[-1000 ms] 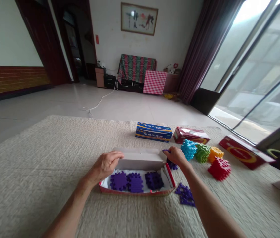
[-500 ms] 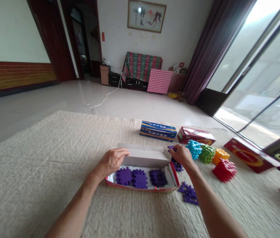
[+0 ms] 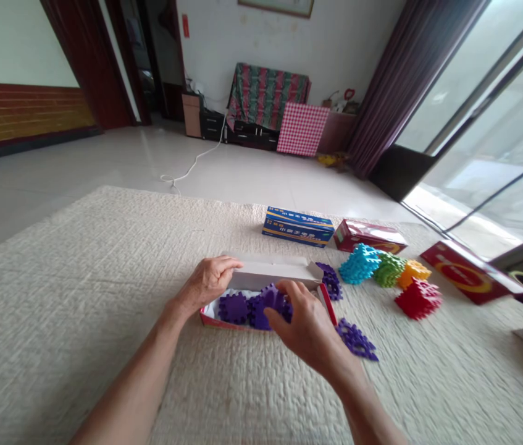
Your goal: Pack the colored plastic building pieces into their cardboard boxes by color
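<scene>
An open red-edged box point(image 3: 328, 304) with a raised white lid point(image 3: 280, 268) stands on the textured mat. Purple notched pieces point(image 3: 233, 308) lie inside on white lining. My left hand point(image 3: 211, 281) pinches the left end of the lid. Over the box, my right hand point(image 3: 301, 312) has its thumb and fingers apart around a purple piece point(image 3: 269, 299); whether it grips the piece is unclear. Other purple pieces lie right of the box, one near its back corner point(image 3: 330, 281) and more nearer me point(image 3: 356, 340).
Behind the box stands a blue box point(image 3: 297, 227), with a red box point(image 3: 370, 237) beside it. Blue point(image 3: 360, 264), green point(image 3: 388, 269), orange point(image 3: 414, 273) and red point(image 3: 418, 299) notched blocks sit to the right, near another red box point(image 3: 469, 272).
My right hand has moved left from the purple pieces beside the box to over its inside, and its fingers have spread. The camera view has tilted down. My left hand stays at the lid.
</scene>
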Demonstrator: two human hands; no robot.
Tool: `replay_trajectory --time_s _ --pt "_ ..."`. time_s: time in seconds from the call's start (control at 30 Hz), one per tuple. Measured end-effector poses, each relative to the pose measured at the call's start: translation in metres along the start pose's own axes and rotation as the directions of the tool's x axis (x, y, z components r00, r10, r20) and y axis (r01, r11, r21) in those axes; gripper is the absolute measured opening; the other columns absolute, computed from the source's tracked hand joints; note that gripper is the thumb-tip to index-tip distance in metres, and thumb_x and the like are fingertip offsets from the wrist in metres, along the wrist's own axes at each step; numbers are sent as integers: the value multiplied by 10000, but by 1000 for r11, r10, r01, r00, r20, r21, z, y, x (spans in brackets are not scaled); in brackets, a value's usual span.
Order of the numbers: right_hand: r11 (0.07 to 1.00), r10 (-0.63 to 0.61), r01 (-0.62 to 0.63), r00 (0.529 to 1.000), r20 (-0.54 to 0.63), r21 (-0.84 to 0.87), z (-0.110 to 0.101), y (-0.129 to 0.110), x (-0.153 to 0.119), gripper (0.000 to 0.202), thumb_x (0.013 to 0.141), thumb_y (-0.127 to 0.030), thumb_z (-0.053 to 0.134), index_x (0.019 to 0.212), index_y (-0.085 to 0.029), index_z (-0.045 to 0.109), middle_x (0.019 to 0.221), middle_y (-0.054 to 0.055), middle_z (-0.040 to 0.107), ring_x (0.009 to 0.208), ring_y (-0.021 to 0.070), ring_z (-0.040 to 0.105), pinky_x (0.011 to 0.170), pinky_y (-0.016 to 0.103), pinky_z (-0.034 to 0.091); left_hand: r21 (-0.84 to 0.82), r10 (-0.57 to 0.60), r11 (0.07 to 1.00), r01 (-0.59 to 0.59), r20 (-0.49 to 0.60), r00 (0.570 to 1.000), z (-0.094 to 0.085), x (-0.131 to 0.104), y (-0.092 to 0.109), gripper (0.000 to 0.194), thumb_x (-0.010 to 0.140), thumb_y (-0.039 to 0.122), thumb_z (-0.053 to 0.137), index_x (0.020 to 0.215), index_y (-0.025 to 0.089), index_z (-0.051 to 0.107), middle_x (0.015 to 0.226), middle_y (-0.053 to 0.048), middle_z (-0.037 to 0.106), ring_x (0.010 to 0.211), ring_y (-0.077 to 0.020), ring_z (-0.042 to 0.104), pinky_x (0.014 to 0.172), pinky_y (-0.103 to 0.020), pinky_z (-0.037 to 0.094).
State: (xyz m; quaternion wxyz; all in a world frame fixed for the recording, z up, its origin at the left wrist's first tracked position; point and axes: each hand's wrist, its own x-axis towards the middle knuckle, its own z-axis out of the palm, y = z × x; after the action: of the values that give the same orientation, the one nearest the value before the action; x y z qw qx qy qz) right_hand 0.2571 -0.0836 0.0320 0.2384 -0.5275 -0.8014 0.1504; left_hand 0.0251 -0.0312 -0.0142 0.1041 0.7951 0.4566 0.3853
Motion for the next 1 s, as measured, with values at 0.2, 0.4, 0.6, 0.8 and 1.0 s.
replay_trajectory --time_s 0.2,0.4,0.6,0.8,1.0 --pt "991 89 -82 994 63 -102 11 7 7 285 804 -348 590 1016 -157 573 992 127 611 833 250 623 725 372 456 -20 -27 999 27 12 1000 0 -1 -1 305 852 70 448 968 189 704 967 -29 740 902 -141 691 828 -275 544" --pt "991 73 -66 996 59 -113 14 4 3 255 813 -377 587 953 -165 564 941 104 602 757 214 613 658 327 431 -23 -10 1000 10 4 1000 0 -1 -2 314 854 76 445 988 194 702 966 -30 743 891 -137 694 826 -278 551" --pt "998 -7 8 1000 14 -58 -8 15 9 152 894 -306 493 830 -182 554 817 66 617 719 170 577 646 287 397 -7 -14 1000 14 1 1000 0 -1 -3 309 850 82 444 972 191 706 964 -36 744 889 -136 694 818 -272 551" --pt "996 28 -16 991 132 -91 -18 22 11 269 958 -268 373 758 -195 537 638 16 611 575 139 558 556 261 314 1 -23 1000 23 18 1000 0 -1 -3 312 845 82 446 973 195 708 958 -31 743 877 -132 693 808 -262 550" --pt "986 10 25 978 210 -165 -1 15 7 258 969 -244 353 820 -188 556 680 45 660 633 172 626 579 279 311 0 -24 1000 24 17 1000 0 0 0 312 845 76 442 969 184 707 967 -38 741 890 -134 692 807 -266 549"
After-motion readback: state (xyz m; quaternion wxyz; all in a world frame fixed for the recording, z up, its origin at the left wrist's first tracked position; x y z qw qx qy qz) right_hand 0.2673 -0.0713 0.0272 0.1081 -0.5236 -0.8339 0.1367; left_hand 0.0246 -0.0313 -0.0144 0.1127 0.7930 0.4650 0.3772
